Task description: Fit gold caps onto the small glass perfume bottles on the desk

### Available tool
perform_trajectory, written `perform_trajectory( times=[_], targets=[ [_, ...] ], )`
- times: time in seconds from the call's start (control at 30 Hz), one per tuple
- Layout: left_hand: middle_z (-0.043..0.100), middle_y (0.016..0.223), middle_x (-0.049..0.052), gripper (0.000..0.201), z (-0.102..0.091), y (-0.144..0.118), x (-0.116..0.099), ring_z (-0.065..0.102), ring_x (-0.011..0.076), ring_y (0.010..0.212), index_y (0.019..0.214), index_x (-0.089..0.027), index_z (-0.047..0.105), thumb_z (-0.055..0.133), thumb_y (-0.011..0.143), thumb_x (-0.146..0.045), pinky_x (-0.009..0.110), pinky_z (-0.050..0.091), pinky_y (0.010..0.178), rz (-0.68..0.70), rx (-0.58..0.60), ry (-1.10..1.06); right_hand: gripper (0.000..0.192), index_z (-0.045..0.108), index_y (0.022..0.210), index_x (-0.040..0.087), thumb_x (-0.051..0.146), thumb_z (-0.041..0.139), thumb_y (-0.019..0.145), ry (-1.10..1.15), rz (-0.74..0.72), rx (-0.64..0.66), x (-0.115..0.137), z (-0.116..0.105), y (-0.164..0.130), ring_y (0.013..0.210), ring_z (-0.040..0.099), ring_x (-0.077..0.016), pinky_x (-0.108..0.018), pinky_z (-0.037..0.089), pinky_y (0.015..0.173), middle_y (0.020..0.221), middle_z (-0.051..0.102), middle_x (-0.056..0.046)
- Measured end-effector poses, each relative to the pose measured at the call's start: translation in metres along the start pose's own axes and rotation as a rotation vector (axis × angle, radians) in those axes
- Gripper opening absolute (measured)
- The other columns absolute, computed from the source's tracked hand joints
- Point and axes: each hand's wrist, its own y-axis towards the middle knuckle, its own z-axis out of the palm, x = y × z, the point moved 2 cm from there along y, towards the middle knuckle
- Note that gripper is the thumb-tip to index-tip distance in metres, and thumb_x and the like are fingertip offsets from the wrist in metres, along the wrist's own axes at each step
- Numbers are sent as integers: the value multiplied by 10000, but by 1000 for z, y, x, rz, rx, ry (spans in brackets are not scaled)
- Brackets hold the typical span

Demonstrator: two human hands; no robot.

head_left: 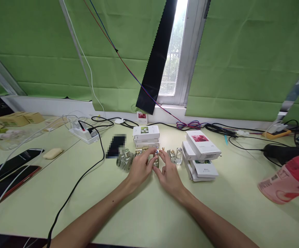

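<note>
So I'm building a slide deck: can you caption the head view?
Both hands, left hand and right hand, hold a small glass bottle among white boxes on a green table.

Bottle between my fingertips (156,159): I see only its silver cap; my left hand (140,167) and right hand (168,172) cover the body, so I cannot tell the grip.
Bottles left of my fingers (125,159): overlapping; I cannot count them.
Box stack beyond my fingers (146,135): lower boxes partly hidden; print too small to read.
Dark object far left of my fingers (115,146): pixelated, not identifiable.
Pink container far right of my fingers (288,179): cut by the frame edge.
Phones far left of my fingers (10,165): cut by the frame edge.
</note>
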Motion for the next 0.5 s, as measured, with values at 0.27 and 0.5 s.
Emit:
perform_trajectory(
  times=[0.27, 0.5],
  targets=[
    [755, 1034, 36, 246, 1, -2, -2, 675, 143, 652, 1198, -235, 623, 554, 969, -293, 282, 553, 674, 4, 6, 33, 656, 321, 1503, 246, 163, 555, 897, -16, 7, 0, 3, -2, 0, 1109, 685, -263, -348, 593, 724, 1452, 562, -138],
    [750, 1045, 59, 310, 3, -5, -4, 699, 181, 759, 1269, -230, 583, 547, 967, -289, 313, 559, 722, 18, 8, 37, 668, 351, 1494, 239, 138, 558, 867, -35, 13, -33, 6, -3, 0, 1029, 703, -241, -358, 592, 766, 1439, 572, -137]
  ],
)
